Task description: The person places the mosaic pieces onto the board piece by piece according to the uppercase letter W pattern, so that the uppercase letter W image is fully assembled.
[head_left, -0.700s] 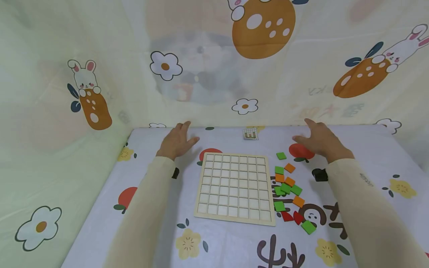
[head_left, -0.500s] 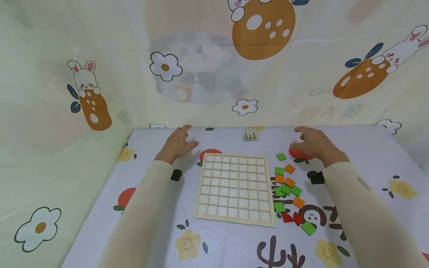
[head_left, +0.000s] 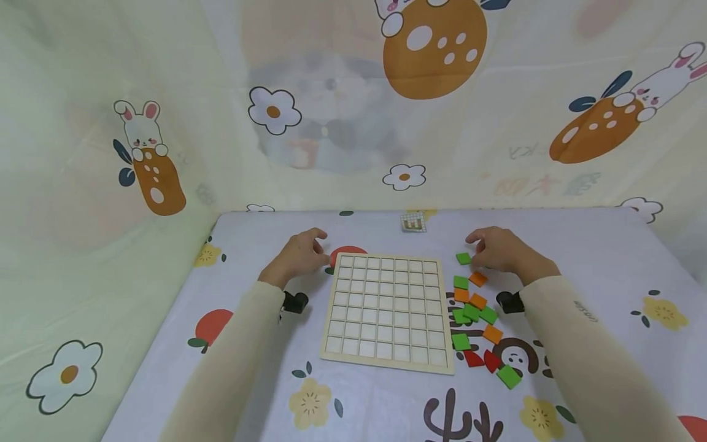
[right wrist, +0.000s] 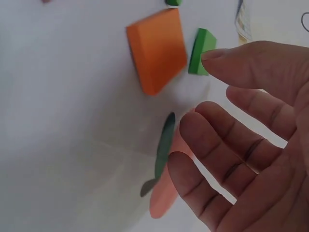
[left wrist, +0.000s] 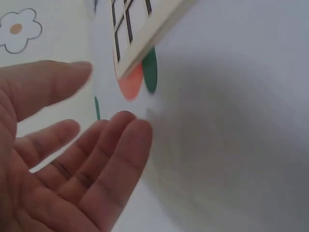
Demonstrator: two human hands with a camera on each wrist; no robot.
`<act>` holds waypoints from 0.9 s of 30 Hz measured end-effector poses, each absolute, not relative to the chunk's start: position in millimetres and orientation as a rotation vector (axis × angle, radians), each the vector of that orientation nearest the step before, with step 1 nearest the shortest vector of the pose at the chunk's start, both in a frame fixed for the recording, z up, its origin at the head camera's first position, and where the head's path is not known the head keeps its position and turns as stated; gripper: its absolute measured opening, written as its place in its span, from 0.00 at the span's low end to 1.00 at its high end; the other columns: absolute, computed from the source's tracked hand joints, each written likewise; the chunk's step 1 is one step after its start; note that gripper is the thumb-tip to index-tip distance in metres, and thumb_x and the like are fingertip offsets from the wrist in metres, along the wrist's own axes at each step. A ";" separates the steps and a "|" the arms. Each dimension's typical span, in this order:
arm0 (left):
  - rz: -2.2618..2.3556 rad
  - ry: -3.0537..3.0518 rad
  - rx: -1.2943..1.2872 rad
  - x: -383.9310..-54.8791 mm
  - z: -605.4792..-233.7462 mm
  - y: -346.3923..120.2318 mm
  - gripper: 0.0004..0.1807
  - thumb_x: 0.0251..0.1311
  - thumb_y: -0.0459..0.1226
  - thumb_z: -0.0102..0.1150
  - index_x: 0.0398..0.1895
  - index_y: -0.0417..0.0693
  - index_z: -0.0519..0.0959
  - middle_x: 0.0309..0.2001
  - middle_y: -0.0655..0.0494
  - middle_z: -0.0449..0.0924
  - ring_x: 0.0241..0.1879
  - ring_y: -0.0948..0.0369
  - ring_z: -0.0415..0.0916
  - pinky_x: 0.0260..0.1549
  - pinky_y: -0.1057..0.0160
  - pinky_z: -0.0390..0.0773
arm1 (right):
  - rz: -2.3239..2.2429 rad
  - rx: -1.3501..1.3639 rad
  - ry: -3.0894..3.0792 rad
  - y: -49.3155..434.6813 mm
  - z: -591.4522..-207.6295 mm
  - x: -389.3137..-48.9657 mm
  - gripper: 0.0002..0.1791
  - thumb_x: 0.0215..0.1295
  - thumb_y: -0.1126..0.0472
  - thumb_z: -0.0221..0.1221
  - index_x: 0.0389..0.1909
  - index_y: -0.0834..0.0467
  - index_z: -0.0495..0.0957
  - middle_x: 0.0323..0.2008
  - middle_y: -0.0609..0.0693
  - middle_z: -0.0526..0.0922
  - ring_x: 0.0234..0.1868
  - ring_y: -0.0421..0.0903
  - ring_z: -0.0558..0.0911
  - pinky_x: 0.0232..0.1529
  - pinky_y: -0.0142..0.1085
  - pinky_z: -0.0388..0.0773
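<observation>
A square wooden grid board (head_left: 388, 312) with pale cells lies flat in the middle of the head view. Just off its far left corner hovers my left hand (head_left: 298, 256), fingers loosely bent with nothing between them; the left wrist view has the board's edge (left wrist: 157, 34) beyond the thumb. Beside the farthest green tile (head_left: 463, 258) is my right hand (head_left: 505, 252), its thumb and fingers apart and holding nothing. From the right wrist, the thumb overlaps a green tile (right wrist: 202, 52); contact cannot be told. An orange tile (right wrist: 159, 50) sits close by.
Several green and orange square tiles (head_left: 471, 312) and two red pieces (head_left: 491, 361) are scattered right of the board, some overlapping. A small grid-patterned packet (head_left: 413, 222) lies near the back edge. Printed cloth covers the table and hangs behind as a curtain (head_left: 331, 141).
Both hands have come back toward the person and inward, the left closer to the board, the right closer to the far green tile. Their fingers have bent a little. Board and tiles stayed put.
</observation>
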State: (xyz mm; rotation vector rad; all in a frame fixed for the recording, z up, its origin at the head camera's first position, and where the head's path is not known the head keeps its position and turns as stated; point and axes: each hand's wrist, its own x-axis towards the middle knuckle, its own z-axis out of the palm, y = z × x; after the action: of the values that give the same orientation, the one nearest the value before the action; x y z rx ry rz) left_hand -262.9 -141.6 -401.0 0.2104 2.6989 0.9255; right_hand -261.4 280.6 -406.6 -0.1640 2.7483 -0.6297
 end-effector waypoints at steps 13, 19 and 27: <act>1.032 2.582 0.076 -237.9 -414.8 -130.7 0.24 0.67 0.38 0.68 0.63 0.41 0.73 0.44 0.46 0.79 0.29 0.58 0.82 0.33 0.63 0.81 | -0.585 -0.158 2.748 270.9 -410.2 -258.4 0.27 0.60 0.60 0.68 0.59 0.68 0.80 0.43 0.62 0.80 0.41 0.56 0.76 0.39 0.42 0.79; 1.037 2.579 0.027 -231.3 -415.6 -128.4 0.21 0.66 0.38 0.69 0.57 0.40 0.75 0.42 0.47 0.80 0.28 0.57 0.81 0.28 0.65 0.83 | -0.591 -0.147 2.738 269.6 -409.3 -257.2 0.26 0.60 0.60 0.69 0.57 0.68 0.80 0.41 0.60 0.80 0.40 0.55 0.76 0.37 0.41 0.78; 1.026 2.564 0.005 -226.0 -417.2 -127.5 0.19 0.64 0.38 0.70 0.52 0.39 0.75 0.33 0.48 0.82 0.24 0.57 0.81 0.26 0.65 0.82 | -0.607 -0.136 2.735 269.5 -409.1 -256.7 0.25 0.60 0.60 0.69 0.56 0.69 0.81 0.43 0.62 0.81 0.41 0.56 0.78 0.38 0.41 0.80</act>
State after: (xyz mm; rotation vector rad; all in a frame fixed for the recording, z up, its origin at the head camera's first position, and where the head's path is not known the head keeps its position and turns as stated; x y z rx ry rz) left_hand -226.0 -127.5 -417.2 0.0046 2.5639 1.0259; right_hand -256.7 269.5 -409.1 -0.1365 2.7349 -0.6067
